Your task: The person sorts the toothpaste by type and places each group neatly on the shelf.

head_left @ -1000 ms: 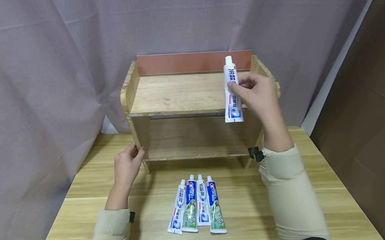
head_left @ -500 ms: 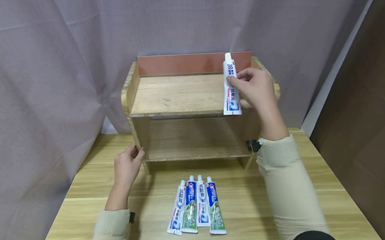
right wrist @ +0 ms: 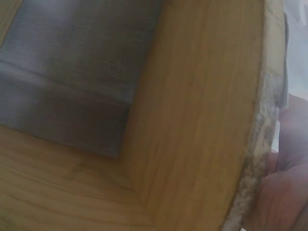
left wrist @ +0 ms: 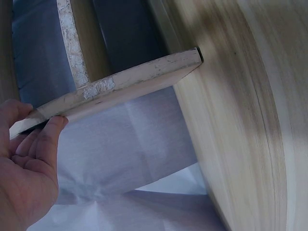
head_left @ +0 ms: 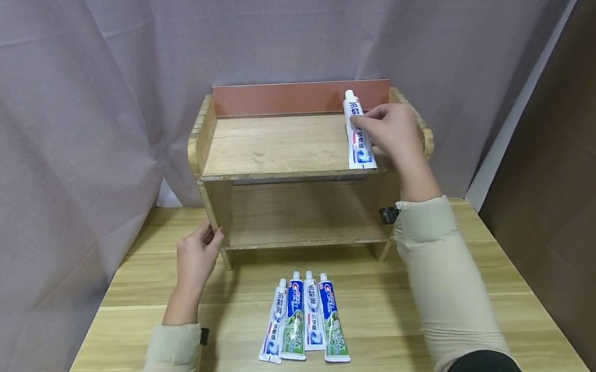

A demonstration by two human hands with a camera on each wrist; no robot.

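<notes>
My right hand (head_left: 394, 132) pinches a white toothpaste tube (head_left: 361, 148) with blue lettering between thumb and fingers. The tube lies over the right part of the top board of a small wooden shelf (head_left: 271, 146), cap toward the back, its crimped end near the front edge. Whether it touches the board I cannot tell. My left hand (head_left: 195, 256) grips the shelf's left side panel; in the left wrist view, thumb and fingers (left wrist: 50, 137) sit on either side of that panel (left wrist: 144, 72). The right wrist view shows mostly the shelf's inside, with part of my right hand (right wrist: 284, 197) at its edge.
In front of the shelf, several toothpaste tubes (head_left: 294, 327) lie side by side on the wooden table (head_left: 383, 348), white ones alternating with blue-green ones. A reddish-brown strip (head_left: 277, 97) stands along the shelf's back. Grey curtain (head_left: 279, 22) hangs behind; a brown surface (head_left: 575, 148) rises at right.
My right hand has moved a little further back over the top board, and the tube has tilted from more upright to flatter. My left hand has stayed at the side panel.
</notes>
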